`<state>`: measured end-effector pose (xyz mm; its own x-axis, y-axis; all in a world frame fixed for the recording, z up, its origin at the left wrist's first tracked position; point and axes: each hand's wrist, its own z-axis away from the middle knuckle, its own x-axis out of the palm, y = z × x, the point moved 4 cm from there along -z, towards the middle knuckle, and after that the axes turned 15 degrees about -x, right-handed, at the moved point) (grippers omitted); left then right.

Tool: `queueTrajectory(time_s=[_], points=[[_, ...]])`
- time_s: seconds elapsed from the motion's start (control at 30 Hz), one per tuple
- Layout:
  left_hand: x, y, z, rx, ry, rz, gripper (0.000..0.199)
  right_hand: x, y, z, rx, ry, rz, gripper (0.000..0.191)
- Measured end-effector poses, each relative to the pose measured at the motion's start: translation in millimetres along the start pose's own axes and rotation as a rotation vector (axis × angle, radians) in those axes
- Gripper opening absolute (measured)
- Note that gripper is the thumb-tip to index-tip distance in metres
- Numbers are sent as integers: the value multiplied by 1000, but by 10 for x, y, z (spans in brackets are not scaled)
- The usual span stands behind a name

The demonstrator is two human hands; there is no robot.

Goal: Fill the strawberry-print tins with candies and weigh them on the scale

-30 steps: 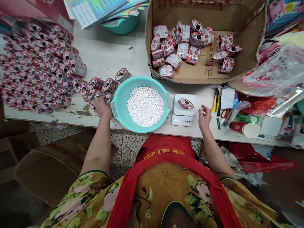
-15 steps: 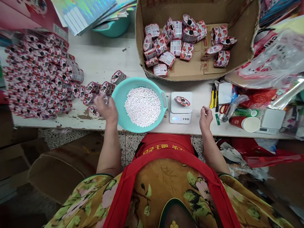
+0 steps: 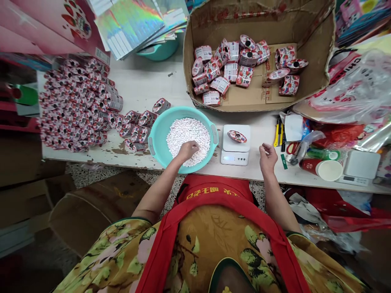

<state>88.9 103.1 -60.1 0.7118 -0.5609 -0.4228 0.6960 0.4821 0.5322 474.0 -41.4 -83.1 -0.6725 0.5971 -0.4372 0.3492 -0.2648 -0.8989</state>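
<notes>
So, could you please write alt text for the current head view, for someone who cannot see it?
A person's left hand is at small white tablets in a turquoise basin; the right hand is beside a white digital scale bearing one oval printed pack. Similar packs are piled at left; others lie in a cardboard box.

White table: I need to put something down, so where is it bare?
Widest: between the packet pile and the cardboard box. Narrower: between the scale and the yellow cutter. Crowded: the right end, with paper cup and plastic bag.
</notes>
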Motion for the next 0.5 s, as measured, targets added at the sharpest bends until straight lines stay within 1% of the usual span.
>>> queueTrajectory(time_s=[0.1,0.13,0.2,0.27,0.33,0.4,0.5], points=[[-157,-124,-30,-177,-98,601,20,29,-28,-11,2,1,-22,46],[-182,-141,-32,-216,-128,753,24,34,-38,-8,1,-1,-24,46],[-201,-129,-13,-275,-151,923,26,34,-50,2,4,-6,-18,47],[-181,-48,36,-316,-138,946,22,24,-53,16,10,-5,-6,47],[-123,129,105,-289,-146,895,18,10,-50,29,17,4,-8,48],[-14,397,172,-182,-189,779,16,-3,-46,44,25,15,-24,49],[265,875,212,28,-237,448,8,-25,-33,74,33,32,-50,49]])
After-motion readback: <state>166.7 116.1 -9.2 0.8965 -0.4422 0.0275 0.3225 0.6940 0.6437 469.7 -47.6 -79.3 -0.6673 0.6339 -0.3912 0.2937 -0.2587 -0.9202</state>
